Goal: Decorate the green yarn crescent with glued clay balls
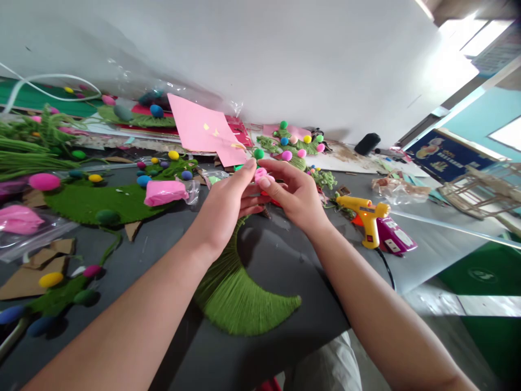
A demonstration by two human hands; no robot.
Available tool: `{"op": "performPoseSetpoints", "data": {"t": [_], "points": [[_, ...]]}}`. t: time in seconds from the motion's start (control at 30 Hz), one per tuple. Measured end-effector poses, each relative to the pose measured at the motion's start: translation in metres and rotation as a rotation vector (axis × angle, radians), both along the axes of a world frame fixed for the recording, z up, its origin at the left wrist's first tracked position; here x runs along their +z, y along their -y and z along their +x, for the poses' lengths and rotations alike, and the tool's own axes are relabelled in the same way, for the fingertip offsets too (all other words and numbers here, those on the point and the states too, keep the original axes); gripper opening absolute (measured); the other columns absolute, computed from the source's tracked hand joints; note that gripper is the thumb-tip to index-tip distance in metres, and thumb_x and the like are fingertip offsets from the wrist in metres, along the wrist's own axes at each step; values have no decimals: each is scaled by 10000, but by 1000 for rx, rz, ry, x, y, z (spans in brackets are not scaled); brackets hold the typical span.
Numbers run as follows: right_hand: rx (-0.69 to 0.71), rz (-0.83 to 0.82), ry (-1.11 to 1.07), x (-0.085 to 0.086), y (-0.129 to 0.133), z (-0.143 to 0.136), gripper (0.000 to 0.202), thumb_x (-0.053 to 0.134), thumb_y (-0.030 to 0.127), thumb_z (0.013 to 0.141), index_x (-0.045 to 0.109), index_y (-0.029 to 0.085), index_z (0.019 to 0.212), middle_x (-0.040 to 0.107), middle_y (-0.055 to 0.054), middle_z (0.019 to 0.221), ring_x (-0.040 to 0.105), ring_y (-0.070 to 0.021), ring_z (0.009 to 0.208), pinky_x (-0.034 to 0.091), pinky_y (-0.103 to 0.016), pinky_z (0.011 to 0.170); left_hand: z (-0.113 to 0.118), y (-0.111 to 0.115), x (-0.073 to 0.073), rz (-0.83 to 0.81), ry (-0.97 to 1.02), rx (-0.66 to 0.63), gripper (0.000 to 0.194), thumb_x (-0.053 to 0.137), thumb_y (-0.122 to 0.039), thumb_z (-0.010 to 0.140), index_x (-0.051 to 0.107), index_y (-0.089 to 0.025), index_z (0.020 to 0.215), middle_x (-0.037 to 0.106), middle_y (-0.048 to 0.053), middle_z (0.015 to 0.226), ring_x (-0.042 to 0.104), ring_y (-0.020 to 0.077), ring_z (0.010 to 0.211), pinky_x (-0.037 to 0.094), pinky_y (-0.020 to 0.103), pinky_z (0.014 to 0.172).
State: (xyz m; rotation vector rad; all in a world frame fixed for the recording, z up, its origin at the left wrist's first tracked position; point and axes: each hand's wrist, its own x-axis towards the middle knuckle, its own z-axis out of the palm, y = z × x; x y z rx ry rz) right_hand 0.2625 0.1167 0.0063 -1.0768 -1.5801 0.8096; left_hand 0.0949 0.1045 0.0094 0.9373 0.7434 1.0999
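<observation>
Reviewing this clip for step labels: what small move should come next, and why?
Probably roll the pink piece rounder: the left hand and right hand meet around it, and what shows looks lumpy, unlike the smooth pink ball at the picture's left.

Yellow glue gun [368, 217] is on R part of the grey bench [138, 266], its black cable [386, 269] running toward near edge; purple socket block [395, 237] is just beside it. Nr far edge lies a pink sheet [201, 125] w/ yellow patches. Farther R along same edge is a black obj. [367, 144], kind unclear. Crumpled clear plastic [401, 190] lies toward R end, nr dark blue panel [445, 155] w/ printed pic. and a wooden frame [484, 190]. At far L corner: looped white cable [44, 77]. Cardboard scraps [36, 277] are nr L edge.
</observation>
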Motion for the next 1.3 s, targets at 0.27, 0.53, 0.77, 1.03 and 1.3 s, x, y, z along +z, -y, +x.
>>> {"op": "performPoseSetpoints", "data": {"t": [0.27,0.53,0.77,1.03,1.3], "points": [[30,260,105,-2,4,-4,226,805,391,941,819,262,1126,757,-55,1200,695,-220,1179,583,-374,1046,-5,1,8,-39,47,-65,552,583,-697,964,800,-190,968,808,114,1078,728,348,1165,579,399,929],[-142,121,-103,0,-5,5,405,570,659,1021,695,290,1130,761,-61,1121,730,-220,1071,629,-393,937,-16,-4,9,-241,285,-169,614,593,-722,920,818,-160,1025,753,169,1372,671,375,1321,591,424,1054],[-149,34,-100,1,-11,11,590,379,765,1037,709,293,1164,775,-106,1095,753,-297,1065,632,-479,863,-17,-3,9,-257,335,-171,669,561,-733,947,813,-122,1052,717,185,1436,647,362,1363,547,432,1132],[-81,120,42,3,5,-4,331,792,543,916,798,231,1026,808,-36,1043,739,-200,936,600,-350,836,-11,3,13,-83,138,-242,645,468,-725,988,821,-190,1064,783,116,1294,634,364,1358,555,394,1006],[-1,-200,-251,3,-9,8,489,644,732,933,724,250,940,793,-62,1072,745,-247,1042,633,-386,866,-12,0,13,-131,151,-216,750,420,-781,968,849,-175,1068,760,130,1362,618,369,1368,555,370,1011]]}}
